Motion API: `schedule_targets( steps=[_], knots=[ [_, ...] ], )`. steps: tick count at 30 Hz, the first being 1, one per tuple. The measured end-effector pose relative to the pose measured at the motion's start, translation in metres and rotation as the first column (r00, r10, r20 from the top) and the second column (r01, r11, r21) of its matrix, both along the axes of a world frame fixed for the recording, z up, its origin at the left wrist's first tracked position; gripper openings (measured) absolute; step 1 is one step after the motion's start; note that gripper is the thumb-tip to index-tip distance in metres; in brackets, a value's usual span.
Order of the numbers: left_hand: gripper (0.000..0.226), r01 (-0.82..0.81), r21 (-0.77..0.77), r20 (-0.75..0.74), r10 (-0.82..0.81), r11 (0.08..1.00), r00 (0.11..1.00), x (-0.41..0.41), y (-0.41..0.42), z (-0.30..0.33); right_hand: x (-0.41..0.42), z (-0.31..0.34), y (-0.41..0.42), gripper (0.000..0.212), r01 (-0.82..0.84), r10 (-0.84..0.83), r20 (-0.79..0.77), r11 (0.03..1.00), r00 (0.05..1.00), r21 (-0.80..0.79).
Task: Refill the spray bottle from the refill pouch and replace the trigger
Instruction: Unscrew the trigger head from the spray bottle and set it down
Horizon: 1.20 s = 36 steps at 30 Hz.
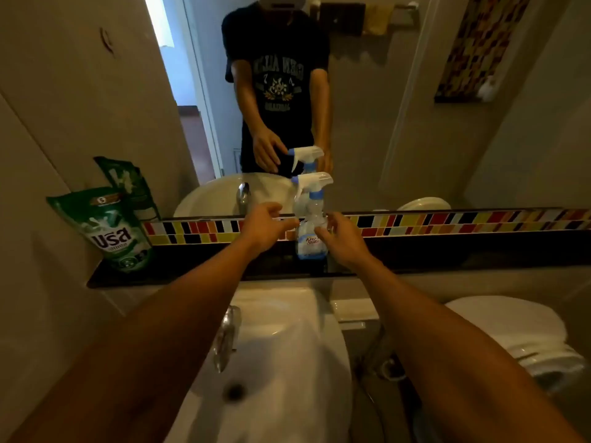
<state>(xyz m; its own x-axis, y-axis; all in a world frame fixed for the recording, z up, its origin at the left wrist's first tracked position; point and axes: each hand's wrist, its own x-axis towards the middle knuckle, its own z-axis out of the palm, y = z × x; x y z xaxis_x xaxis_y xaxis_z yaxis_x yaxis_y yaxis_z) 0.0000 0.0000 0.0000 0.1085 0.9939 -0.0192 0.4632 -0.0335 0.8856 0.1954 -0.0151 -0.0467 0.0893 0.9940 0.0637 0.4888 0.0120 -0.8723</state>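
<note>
A clear spray bottle (311, 233) with a blue base stands upright on the black ledge (192, 273) under the mirror. Its white trigger head (311, 185) with a blue collar sits on top. My left hand (267, 227) hovers just left of the bottle, fingers apart, holding nothing. On the other side, my right hand (342, 238) has its fingertips at or very close to the bottle's body, fingers spread. A green refill pouch (110, 230) leans against the wall at the ledge's left end, well away from both hands.
A white basin (287, 362) with a chrome tap (225, 337) lies below the ledge. A white toilet (518, 334) stands at the right. The mirror (351, 107) behind the ledge reflects a person, the bottle and the pouch. A coloured tile strip (447, 223) runs along its base.
</note>
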Motion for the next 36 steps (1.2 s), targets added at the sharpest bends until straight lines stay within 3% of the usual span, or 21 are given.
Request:
schedule_targets(
  steps=[4,10,23,29,36],
  knots=[
    [0.073,-0.029,-0.030,0.194,0.034,0.999,0.980,0.026,0.021,0.008,0.006,0.004,0.021,0.048,0.016,-0.015,-0.124,1.000,0.992,0.008],
    [0.055,-0.031,-0.051,0.378,0.048,0.998,0.925,0.049,0.055,0.016,0.014,0.000,0.052,0.039,-0.118,0.099,-0.305,0.992,0.947,-0.041],
    [0.043,0.008,-0.093,0.464,0.036,0.996,0.885,0.046,0.075,0.017,0.006,-0.002,0.070,0.043,-0.190,0.180,-0.334,0.982,0.925,0.003],
    [0.038,0.043,-0.057,0.490,-0.010,0.997,0.872,0.023,0.072,0.035,-0.012,0.016,0.059,0.044,-0.187,0.183,-0.307,0.982,0.934,0.015],
    [0.039,-0.032,0.028,0.517,0.013,0.999,0.856,-0.012,0.067,0.070,-0.033,0.031,0.041,0.042,-0.177,0.173,-0.254,0.984,0.952,0.005]
  ],
)
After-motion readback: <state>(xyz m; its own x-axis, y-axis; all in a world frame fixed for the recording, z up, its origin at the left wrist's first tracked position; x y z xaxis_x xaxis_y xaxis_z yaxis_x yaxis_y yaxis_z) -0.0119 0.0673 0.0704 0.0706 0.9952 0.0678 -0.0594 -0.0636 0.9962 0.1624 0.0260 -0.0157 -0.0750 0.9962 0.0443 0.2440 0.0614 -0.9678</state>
